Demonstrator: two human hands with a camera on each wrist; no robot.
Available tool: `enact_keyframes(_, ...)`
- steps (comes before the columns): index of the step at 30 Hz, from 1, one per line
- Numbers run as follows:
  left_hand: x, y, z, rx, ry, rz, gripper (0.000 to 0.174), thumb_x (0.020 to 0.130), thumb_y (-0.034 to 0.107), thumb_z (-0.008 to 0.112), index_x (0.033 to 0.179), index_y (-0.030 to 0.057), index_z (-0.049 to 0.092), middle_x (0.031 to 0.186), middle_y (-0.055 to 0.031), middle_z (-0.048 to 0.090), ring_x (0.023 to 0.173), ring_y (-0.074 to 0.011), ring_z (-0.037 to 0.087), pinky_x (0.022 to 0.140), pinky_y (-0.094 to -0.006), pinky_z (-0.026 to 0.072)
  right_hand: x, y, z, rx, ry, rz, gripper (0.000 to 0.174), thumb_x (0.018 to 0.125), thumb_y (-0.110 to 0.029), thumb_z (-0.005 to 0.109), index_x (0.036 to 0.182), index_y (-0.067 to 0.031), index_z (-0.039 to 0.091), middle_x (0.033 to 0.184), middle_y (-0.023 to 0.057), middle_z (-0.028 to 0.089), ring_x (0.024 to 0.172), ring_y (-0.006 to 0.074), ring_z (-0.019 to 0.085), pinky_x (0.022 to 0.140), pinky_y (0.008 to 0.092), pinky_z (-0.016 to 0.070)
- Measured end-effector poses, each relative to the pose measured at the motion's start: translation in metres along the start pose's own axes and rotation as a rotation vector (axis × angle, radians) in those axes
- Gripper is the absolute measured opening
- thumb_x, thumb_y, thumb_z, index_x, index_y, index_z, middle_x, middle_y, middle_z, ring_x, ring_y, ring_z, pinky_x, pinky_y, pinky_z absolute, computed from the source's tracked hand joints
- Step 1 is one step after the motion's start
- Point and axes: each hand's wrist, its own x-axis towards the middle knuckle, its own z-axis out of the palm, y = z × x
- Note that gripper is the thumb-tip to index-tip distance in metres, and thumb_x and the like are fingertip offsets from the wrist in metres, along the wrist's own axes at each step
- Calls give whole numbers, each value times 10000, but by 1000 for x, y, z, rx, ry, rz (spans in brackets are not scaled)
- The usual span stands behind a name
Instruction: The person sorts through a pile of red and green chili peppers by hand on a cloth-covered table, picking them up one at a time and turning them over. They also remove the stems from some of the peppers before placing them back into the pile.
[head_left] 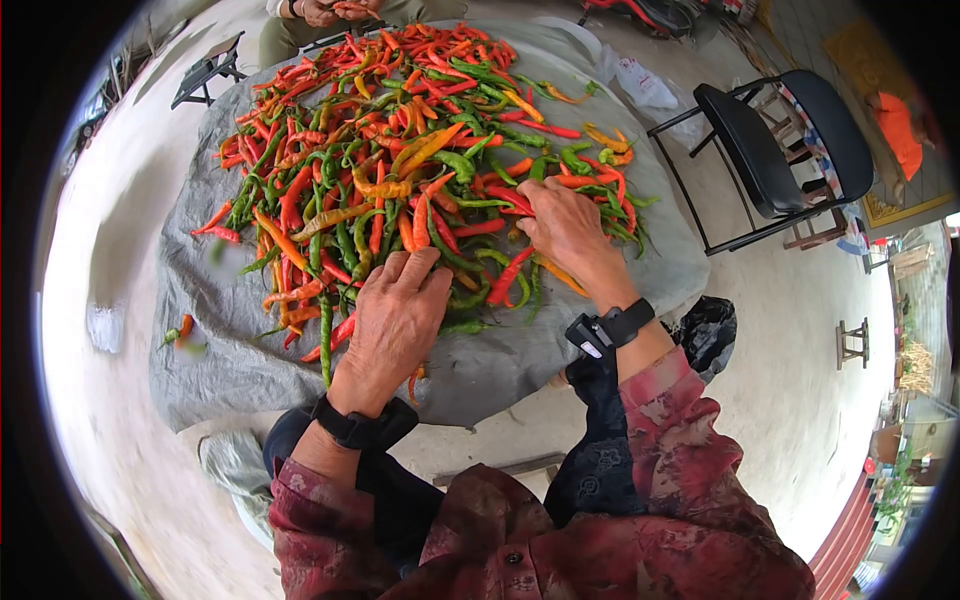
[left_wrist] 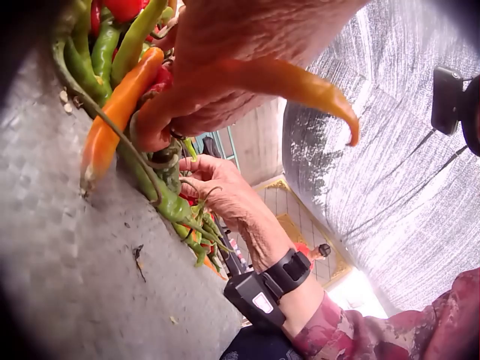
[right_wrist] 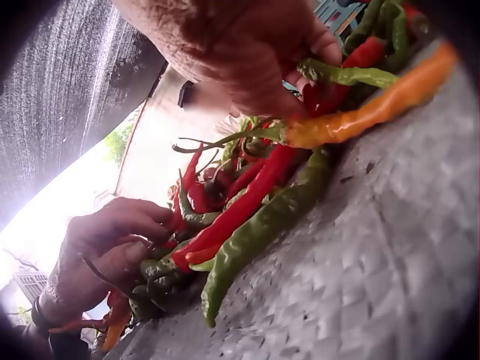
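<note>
A broad heap of red, green and orange chili peppers (head_left: 350, 190) covers much of a grey sheet (head_left: 240, 365). At its near edge, my left hand (head_left: 400, 305) has its fingers bent down among the peppers. An orange chili pepper (left_wrist: 300, 84) is held under that palm, its curved yellowish tip sticking out in the left wrist view. To the right, my right hand (head_left: 567, 230) pinches a red chili pepper (head_left: 512, 200) at the heap's edge; its fingertips are partly hidden. Below the right hand, in the right wrist view, lie an orange-yellow pepper (right_wrist: 375, 116) and a long green one (right_wrist: 262, 232).
Another person's hands (head_left: 335, 10) show beyond the heap. A black folding chair (head_left: 750, 150) stands at the right, a small dark stool (head_left: 210, 70) at the far left. A black plastic bag (head_left: 708, 335) sits beside the sheet's right edge.
</note>
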Motion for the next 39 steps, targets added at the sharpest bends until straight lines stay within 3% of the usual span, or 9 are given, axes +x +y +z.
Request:
enact_keyframes(4,-2,-2,2,26,67,38,214,682,53,642,892,28,606,1083,-100,548,914,-247,563,764,-358,485,7,7,5,-23,84,-4,122,863,-148,588,886,-30,605,854,148,615,847,349,626,735,449,509)
enact_keyframes(12,-4,-3,2,43,48,49,216,681,57,643,893,36,605,1099,-98,539,927,-251,556,776,-362,477,-4,43,-22,199,288,34,127,887,-137,541,904,-61,642,893,129,650,861,328,617,754,432,485)
enact_keyframes(18,2,8,-2,-42,121,-74,274,772,75,664,1038,29,619,1036,-115,578,929,-294,547,817,-410,435,-26,43,-39,486,229,68,106,877,-134,586,926,-58,642,848,111,636,828,320,588,765,409,463)
enact_keyframes(22,14,15,-7,-41,177,-146,425,791,100,678,1200,56,571,1051,-109,577,931,-300,533,836,-413,412,-31,13,-40,221,220,-377,106,845,-137,645,902,-48,659,818,82,601,876,262,563,801,363,458)
enact_keyframes(26,15,10,2,-36,193,-30,345,770,89,690,1102,51,604,978,-101,582,903,-289,534,842,-410,413,-41,-10,-36,331,221,-489,119,797,-138,692,845,-36,654,801,80,595,868,254,557,801,366,453)
enact_keyframes(28,12,7,5,4,108,20,247,746,74,698,977,49,616,880,-78,575,867,-278,537,855,-415,414,-39,-9,-39,344,155,-442,124,815,-175,676,842,-56,650,801,64,601,865,256,554,807,374,448)
enact_keyframes(33,9,10,-1,38,140,62,186,733,75,700,892,50,609,792,-65,561,828,-271,543,869,-411,423,-44,-5,-43,447,22,-337,138,815,-193,680,840,-64,639,785,62,623,819,264,577,753,377,465)
enact_keyframes(35,6,7,-2,55,129,65,188,733,75,699,897,49,610,789,-68,566,824,-270,548,868,-411,429,-41,7,-43,404,137,-317,128,812,-171,685,857,-60,640,791,81,635,808,275,595,720,381,476)
enact_keyframes(39,4,2,-6,45,168,24,145,751,70,688,872,49,612,783,-74,582,826,-266,566,858,-410,444,-35,43,-48,402,333,-17,131,810,-159,688,892,-64,648,802,87,635,813,277,603,726,380,484)
